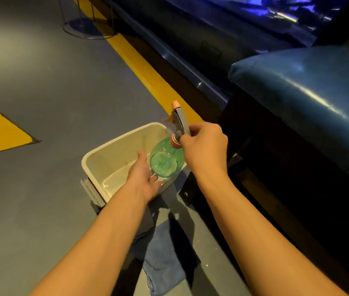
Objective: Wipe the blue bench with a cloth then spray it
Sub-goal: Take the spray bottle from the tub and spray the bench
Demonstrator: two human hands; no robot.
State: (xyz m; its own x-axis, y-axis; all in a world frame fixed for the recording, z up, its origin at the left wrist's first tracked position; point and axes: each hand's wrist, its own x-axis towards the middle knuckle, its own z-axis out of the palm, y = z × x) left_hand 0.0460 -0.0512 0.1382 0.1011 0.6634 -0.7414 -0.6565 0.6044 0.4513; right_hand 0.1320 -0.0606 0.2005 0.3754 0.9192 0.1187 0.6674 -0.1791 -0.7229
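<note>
The right grip [203,147] was closed round the neck of the spray bottle [166,161], fingers curled just behind the grey trigger head. The bottle, green and see-through with a pink collar and pink nozzle tip, was tilted so that its round base faced the camera and its nozzle pointed toward twelve o'clock. The left grip [145,178] was loose and held nothing: palm turned up, fingers relaxed, thumb lying along the bottle's nine-o'clock side and fingertips at the rim of its base. Whether those fingertips bore any weight could not be told.

The bottle hung over the near three-o'clock corner of a cream plastic tub [113,144], which stood on the grey floor [51,86]. The tub's bottom showed a wet-looking shine.

The blue cloth [162,259] lay crumpled on the floor at six o'clock from the tub, between the two forearms. The blue bench [310,92], its padded surface glossy, sat at two o'clock from the bottle, well apart from both grips. Yellow bands [148,67] crossed the floor, and a round stand base [88,28] stood at eleven o'clock, far off.
</note>
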